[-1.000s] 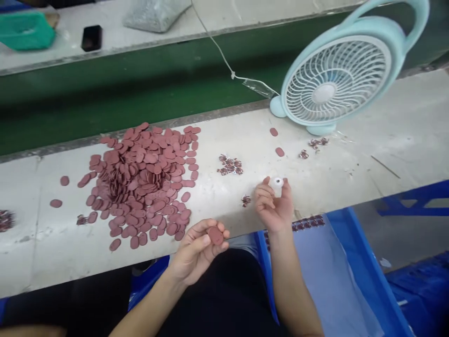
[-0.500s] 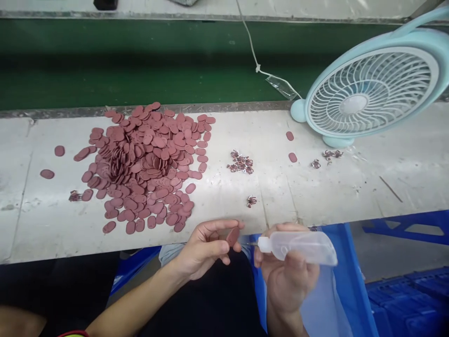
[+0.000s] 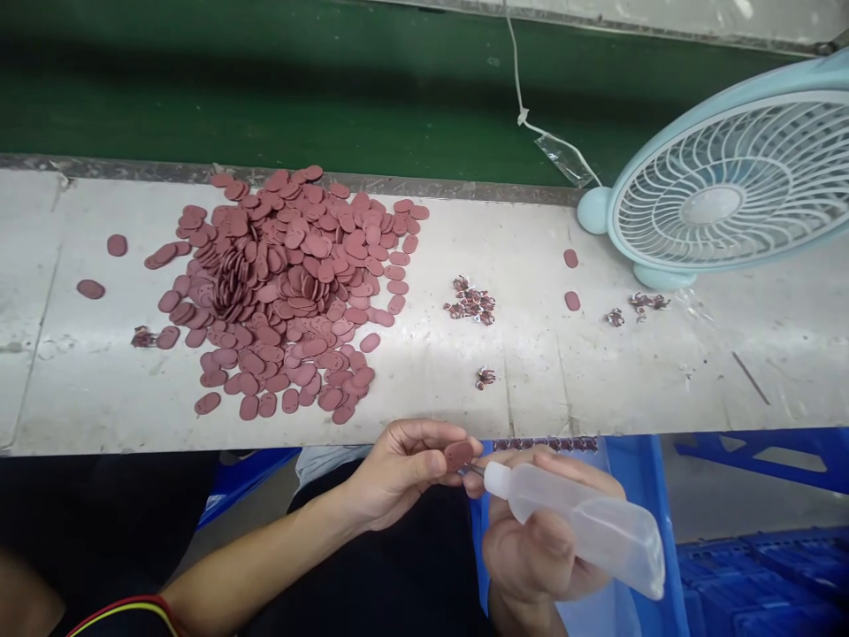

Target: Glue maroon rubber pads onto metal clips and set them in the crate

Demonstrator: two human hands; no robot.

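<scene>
My left hand pinches a reddish-brown oval piece between thumb and fingers, just past the table's front edge. My right hand is wrapped round a translucent squeeze bottle with a white cap. The bottle's thin metal tip points left and meets or nearly meets the oval piece. Behind my left hand, a large heap of similar oval pieces lies on the pale table. Small shiny metallic-brown parts sit in a cluster right of the heap, with another small part nearer the edge.
A light blue fan stands at the back right, its white cord running up over a green surface. Two loose ovals and more shiny parts lie near it. Below the table's edge is a blue bin with a row of dark parts.
The bottle's tip has come up to the oval piece, and the bottle now tilts more, its base lower. The piece has turned flatter. The whole view has shifted.
</scene>
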